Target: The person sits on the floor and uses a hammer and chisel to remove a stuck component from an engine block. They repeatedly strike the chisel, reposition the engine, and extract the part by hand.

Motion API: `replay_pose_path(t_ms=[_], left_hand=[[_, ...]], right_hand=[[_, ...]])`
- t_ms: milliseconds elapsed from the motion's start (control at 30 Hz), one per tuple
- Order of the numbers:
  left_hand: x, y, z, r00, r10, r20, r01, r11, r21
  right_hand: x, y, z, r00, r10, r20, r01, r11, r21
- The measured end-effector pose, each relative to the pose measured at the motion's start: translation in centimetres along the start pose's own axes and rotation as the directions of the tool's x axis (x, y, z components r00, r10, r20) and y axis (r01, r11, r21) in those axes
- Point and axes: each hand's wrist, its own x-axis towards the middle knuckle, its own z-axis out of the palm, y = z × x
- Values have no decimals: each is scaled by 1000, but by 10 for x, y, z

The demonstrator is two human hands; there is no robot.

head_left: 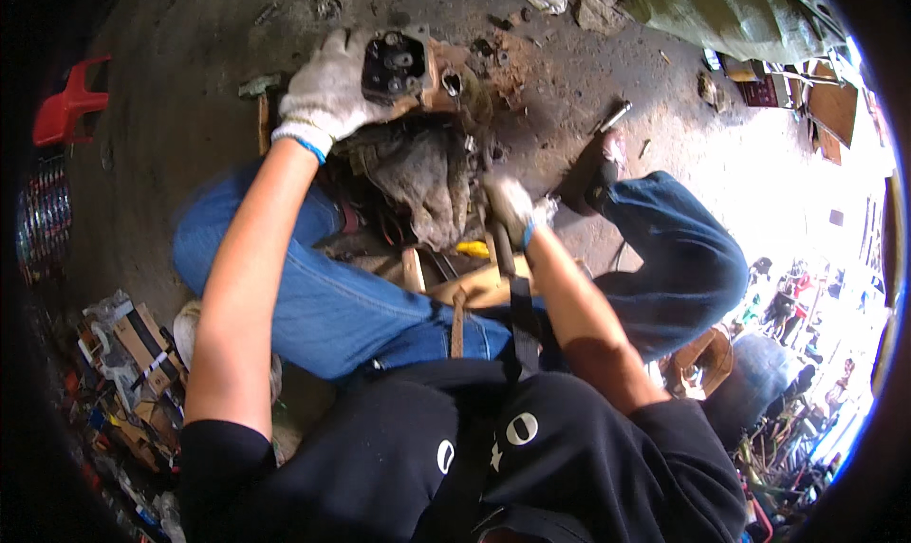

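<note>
Workshop | rusty metal housing (436, 80) | stained floor (180, 97) | scrap heap (138, 353)

Before the person's legs (327, 301), the metal housing (438, 83) is lying with the left hand (327, 92) resting against its left side, while the right hand (511, 204), a tool handle (504, 251) in it, is hovering at its near right. Well left of the housing a chair (71, 102) is standing; well right, cartons (835, 111) are lying, and a tarpaulin (726, 17) is stretching beyond it, rightward.

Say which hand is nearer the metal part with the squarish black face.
Left. The left hand is at the left side of the metal part, touching it; the right hand, blurred, is apart from that face, lower in the picture and to the right.
</note>
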Motion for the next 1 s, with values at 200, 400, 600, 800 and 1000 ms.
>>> replay_pose_path(t_ms=[200,400,600,800,1000], left_hand=[[-1,-6,8,999,-15,-35,16,1000,13],[-1,-4,4,999,-48,7,48,999,1],[-1,0,3,998,-45,-36,47,998,47],[-3,0,0,998,-64,16,64,998,1],[-3,2,-4,999,-38,17,38,999,12]], right_hand=[[-34,-37,-44,945,-194,-264,236,962,139],[-85,-105,-78,766,-522,-374,641,662,388],[-93,-91,-61,848,-381,-369,480,847,228],[-82,-57,-35,956,-206,-208,219,975,43],[-76,-53,-37,903,-361,-235,322,928,-188]])
